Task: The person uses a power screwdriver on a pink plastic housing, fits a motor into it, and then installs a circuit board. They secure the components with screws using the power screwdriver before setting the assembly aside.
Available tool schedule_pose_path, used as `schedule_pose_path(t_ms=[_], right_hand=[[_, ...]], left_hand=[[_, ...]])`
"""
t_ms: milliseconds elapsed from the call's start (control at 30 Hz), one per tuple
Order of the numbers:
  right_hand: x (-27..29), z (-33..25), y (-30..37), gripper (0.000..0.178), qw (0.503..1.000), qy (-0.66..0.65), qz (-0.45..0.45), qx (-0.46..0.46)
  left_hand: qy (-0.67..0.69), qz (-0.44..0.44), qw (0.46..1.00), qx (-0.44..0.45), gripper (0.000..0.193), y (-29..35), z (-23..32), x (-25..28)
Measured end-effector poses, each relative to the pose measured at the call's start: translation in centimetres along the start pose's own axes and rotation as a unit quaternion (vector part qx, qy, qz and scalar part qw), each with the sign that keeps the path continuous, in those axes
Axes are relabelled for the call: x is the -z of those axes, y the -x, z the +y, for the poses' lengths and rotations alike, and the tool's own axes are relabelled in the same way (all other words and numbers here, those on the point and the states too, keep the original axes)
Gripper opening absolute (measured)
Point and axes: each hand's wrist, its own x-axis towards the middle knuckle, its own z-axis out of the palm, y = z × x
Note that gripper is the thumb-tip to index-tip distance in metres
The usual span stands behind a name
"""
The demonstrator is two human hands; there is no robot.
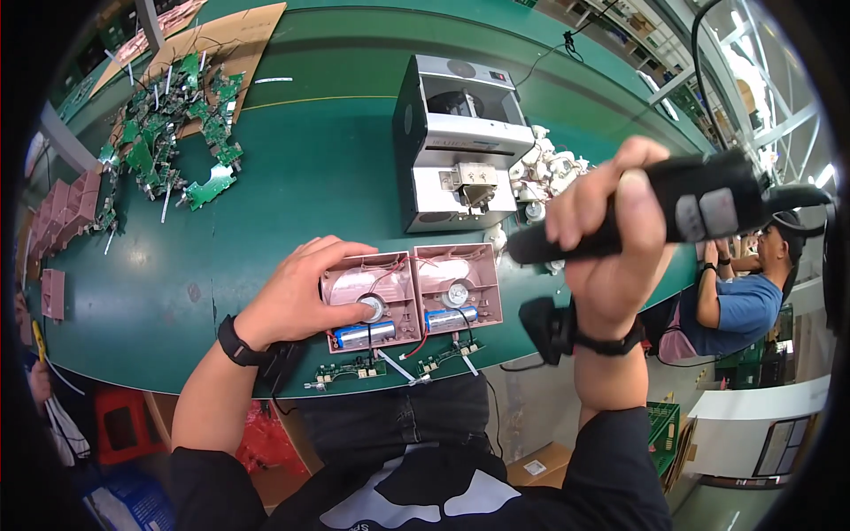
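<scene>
My left hand (pixel 301 288) grips a pink plastic housing (pixel 416 305) on the green table, fingers over its far left edge and thumb on a round metal part (pixel 378 303) inside. A blue battery (pixel 367 334) lies in its near compartment. A second pink housing (pixel 497 288) touches it on the right, with a similar round part (pixel 457 296) and battery (pixel 452 319). Wired circuit boards (pixel 347 375) lie at the table's near edge. Raised on the right, my right hand (pixel 620 212) is closed round a black electric screwdriver (pixel 677 195) with grey buttons; motion blurs it.
A grey-and-black machine (pixel 469 142) stands behind the housings, white parts (pixel 549 168) piled beside it. Green circuit boards (pixel 142 155) are heaped at far left, near more pink housings (pixel 66 212). A cable (pixel 704 80) hangs at upper right. A person (pixel 744 296) works at right.
</scene>
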Motion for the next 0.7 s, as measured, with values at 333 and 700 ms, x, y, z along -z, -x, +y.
schedule_pose_path(t_ms=[333, 700], right_hand=[[-1.1, 2.8, -4.8, 0.022, 0.995, 0.087, 0.054, 0.014], [-1.7, -0.9, 3.6, 0.026, 0.997, 0.025, -0.052, -0.057]], left_hand=[[0.040, 0.038, 0.998, -0.002, 0.061, 0.3, 0.2, -1.3], [0.014, 0.024, 1.000, -0.009, 0.061, -0.1, 0.1, -0.7]])
